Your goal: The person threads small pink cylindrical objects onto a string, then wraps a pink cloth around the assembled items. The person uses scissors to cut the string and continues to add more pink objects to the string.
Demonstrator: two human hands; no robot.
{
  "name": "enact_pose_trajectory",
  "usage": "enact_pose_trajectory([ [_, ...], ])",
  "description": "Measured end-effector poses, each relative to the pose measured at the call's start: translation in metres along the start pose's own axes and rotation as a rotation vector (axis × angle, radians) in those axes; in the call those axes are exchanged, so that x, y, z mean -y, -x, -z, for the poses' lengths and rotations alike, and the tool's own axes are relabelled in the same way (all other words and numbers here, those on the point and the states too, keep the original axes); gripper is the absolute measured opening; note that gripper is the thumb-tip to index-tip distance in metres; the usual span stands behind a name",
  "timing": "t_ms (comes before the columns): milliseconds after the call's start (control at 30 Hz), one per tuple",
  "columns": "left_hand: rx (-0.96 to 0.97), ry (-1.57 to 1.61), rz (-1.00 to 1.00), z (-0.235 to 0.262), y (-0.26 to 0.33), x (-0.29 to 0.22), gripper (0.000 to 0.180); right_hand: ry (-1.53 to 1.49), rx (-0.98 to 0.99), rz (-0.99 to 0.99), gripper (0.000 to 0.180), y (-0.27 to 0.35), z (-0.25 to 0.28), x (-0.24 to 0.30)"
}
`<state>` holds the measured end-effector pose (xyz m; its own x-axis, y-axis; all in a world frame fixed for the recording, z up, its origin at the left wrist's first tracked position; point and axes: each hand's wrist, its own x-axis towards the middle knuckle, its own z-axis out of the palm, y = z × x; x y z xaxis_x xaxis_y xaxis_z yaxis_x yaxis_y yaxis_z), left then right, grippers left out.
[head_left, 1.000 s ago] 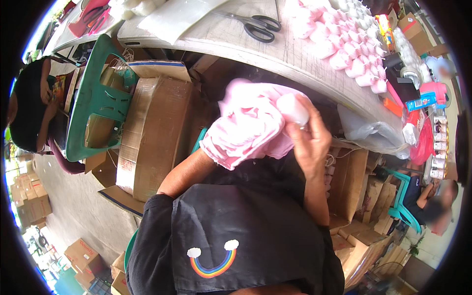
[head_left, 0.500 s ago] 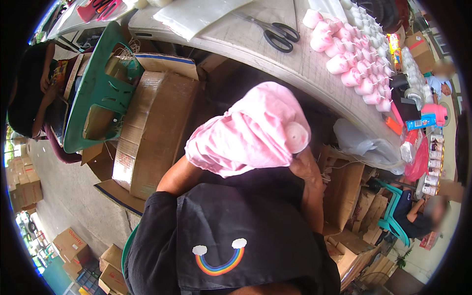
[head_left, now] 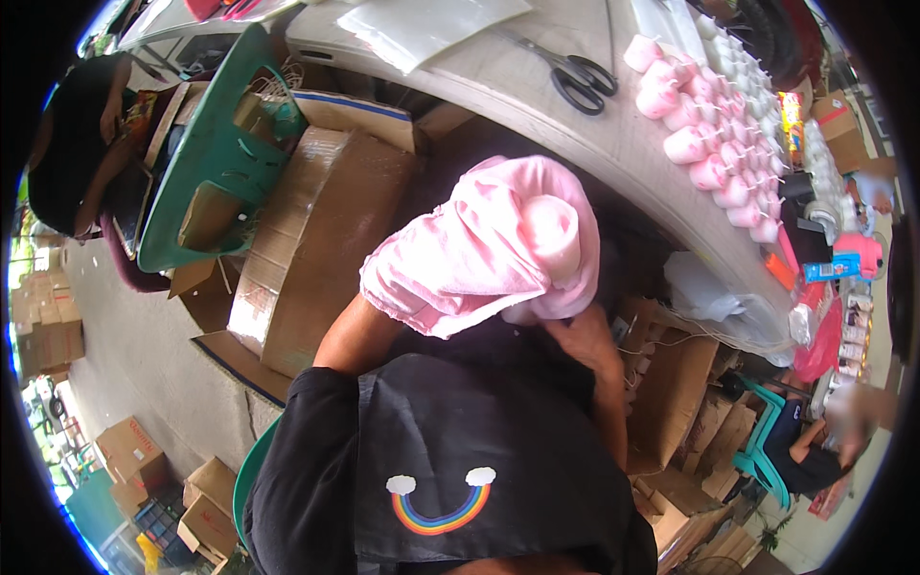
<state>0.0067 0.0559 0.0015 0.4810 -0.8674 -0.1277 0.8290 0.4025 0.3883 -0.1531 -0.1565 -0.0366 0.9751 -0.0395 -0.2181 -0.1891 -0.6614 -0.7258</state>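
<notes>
A pink cloth covers my left hand, with only the bare left forearm showing below it. In the folds on top lies a pale pink pillar candle, its side and end turned up toward me. The cloth wraps round the candle and the covered left hand grips it from beneath, though those fingers are hidden. My right hand is curled at the cloth's lower edge just below the candle. Its fingertips are partly tucked under the fabric and pinch it there.
Scissors, plastic sheets and rows of pink candles lie on the table. A cardboard box and green chair stand left. Clear plastic bags and cartons are right. People sit at both sides.
The candle has turned so more of its side shows, and it sits further up and left in the cloth. My right hand has shifted left and down along the cloth. The view has swung slightly left.
</notes>
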Motion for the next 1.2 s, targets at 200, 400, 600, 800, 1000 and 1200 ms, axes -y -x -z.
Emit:
enact_pose_trajectory([
  [200,-0.003,0.008,0.006,-0.003,-0.002,0.007,0.033,-0.152,0.000,0.125,0.066,-0.031,-0.003,0.003],
  [400,0.033,-0.004,0.050,-0.004,0.000,0.005,0.032,-0.879,-0.238,-0.208,0.029,-0.009,0.012,-0.025],
  [600,0.042,-0.003,0.052,-0.014,-0.004,0.019,0.030,-0.703,-0.354,0.616,0.034,0.023,0.086,0.033],
  [800,-0.021,0.004,-0.063,-0.030,-0.013,0.039,0.029,-0.060,-0.685,0.581,0.028,-0.032,0.046,0.105],
  [1000,-0.058,-0.037,-0.141,-0.036,-0.020,0.044,0.028,-0.293,-0.776,0.366,0.007,-0.047,0.033,0.074],
  [1200,-0.072,-0.043,-0.162,-0.035,-0.020,0.041,0.027,-0.717,-0.714,-0.059,0.011,-0.045,0.045,0.063],
])
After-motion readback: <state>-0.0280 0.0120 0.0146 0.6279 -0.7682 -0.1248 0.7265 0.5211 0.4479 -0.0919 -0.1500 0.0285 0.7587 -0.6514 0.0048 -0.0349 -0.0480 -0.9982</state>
